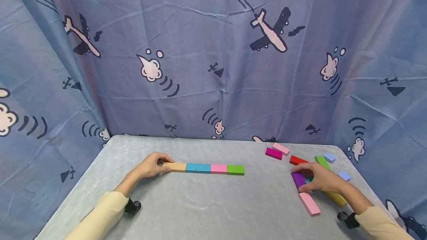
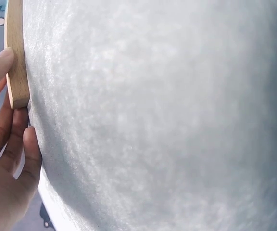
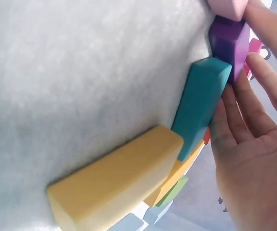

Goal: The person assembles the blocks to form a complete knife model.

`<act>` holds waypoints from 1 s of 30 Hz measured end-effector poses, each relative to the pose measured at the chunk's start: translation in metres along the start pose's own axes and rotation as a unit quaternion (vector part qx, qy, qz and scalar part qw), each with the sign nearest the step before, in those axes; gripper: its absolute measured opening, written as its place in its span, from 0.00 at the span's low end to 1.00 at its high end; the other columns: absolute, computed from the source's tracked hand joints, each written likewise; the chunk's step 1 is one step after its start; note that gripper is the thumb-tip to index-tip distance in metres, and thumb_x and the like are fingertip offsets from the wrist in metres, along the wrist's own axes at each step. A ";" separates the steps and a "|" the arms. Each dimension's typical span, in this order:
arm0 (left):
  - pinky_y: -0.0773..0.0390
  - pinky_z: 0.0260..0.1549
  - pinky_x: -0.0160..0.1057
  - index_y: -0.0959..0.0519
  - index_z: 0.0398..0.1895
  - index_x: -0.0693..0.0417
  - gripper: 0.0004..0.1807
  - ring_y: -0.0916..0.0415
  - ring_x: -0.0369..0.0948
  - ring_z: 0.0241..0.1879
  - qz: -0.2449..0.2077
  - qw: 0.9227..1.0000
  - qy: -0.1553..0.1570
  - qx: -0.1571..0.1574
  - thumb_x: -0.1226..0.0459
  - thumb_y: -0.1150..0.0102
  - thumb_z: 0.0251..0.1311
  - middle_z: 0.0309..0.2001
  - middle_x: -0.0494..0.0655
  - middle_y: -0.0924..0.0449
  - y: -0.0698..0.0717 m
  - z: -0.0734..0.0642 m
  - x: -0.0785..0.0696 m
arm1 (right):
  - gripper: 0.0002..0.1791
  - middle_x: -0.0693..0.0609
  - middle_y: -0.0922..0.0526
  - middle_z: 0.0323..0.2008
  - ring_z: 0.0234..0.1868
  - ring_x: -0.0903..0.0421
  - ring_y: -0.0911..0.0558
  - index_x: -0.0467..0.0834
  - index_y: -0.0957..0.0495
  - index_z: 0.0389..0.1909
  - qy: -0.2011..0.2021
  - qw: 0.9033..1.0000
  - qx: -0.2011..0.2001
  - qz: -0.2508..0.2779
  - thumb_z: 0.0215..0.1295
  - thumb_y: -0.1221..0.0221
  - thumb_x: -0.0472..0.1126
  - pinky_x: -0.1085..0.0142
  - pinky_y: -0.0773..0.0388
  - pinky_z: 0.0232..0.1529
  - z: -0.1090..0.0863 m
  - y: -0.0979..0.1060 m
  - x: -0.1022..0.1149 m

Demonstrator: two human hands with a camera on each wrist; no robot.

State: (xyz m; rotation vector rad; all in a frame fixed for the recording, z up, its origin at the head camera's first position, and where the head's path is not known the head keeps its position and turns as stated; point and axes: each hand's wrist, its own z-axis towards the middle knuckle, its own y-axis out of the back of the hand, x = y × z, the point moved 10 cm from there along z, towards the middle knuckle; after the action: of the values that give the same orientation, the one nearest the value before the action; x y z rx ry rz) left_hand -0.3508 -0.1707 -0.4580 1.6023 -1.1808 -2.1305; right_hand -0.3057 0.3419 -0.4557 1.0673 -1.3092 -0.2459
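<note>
Four blocks lie end to end in a straight row: a tan wooden block (image 1: 178,167), a blue one (image 1: 198,168), a pink one (image 1: 218,169) and a green one (image 1: 235,170). At the row's left end my left hand (image 1: 151,166) holds the wooden block between thumb and fingers. On the right side my right hand (image 1: 321,177) grips a purple block (image 1: 297,180) by its two ends, thumb at the near end. A light pink block (image 1: 309,205) lies just nearer than the purple one. Beside the purple block, in the right wrist view, stands a teal block (image 3: 201,108).
Around my right hand are a yellow block (image 1: 336,198), a green block (image 1: 322,162), a red block (image 1: 298,160) and light blue blocks (image 1: 344,175). Farther back lie a magenta block (image 1: 274,153) and another pink block (image 1: 281,148). A patterned curtain (image 1: 200,84) hangs behind the grey table (image 1: 207,210).
</note>
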 end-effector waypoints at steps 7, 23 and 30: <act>0.23 0.46 0.51 0.14 0.45 0.60 0.11 0.22 0.46 0.42 -0.002 1.000 0.000 0.001 0.69 0.27 0.59 0.43 0.48 0.15 0.000 -0.001 -0.001 | 0.32 0.40 0.19 0.54 0.56 0.37 0.22 0.35 0.20 0.57 -0.015 1.000 -0.018 -0.007 0.53 0.22 0.43 0.45 0.23 0.54 0.005 0.000 0.003; 0.23 0.46 0.50 0.14 0.45 0.59 0.10 0.22 0.46 0.42 0.003 1.000 0.005 0.001 0.69 0.27 0.59 0.42 0.46 0.16 0.000 0.000 -0.001 | 0.34 0.36 0.20 0.54 0.53 0.36 0.22 0.29 0.24 0.59 0.003 0.999 0.020 0.044 0.56 0.24 0.40 0.49 0.20 0.51 0.012 -0.006 0.016; 0.23 0.45 0.48 0.14 0.45 0.59 0.11 0.22 0.44 0.41 0.004 1.000 0.008 0.001 0.69 0.28 0.59 0.42 0.45 0.16 -0.001 0.000 0.001 | 0.33 0.46 0.18 0.49 0.49 0.45 0.21 0.35 0.21 0.56 -0.025 0.999 0.013 0.015 0.51 0.21 0.42 0.56 0.20 0.50 0.012 -0.011 0.009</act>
State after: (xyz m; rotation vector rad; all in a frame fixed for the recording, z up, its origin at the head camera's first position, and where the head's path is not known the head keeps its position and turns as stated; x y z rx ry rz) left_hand -0.3504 -0.1709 -0.4590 1.6101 -1.1838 -2.1097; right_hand -0.3085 0.3240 -0.4589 1.0689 -1.3753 -0.2345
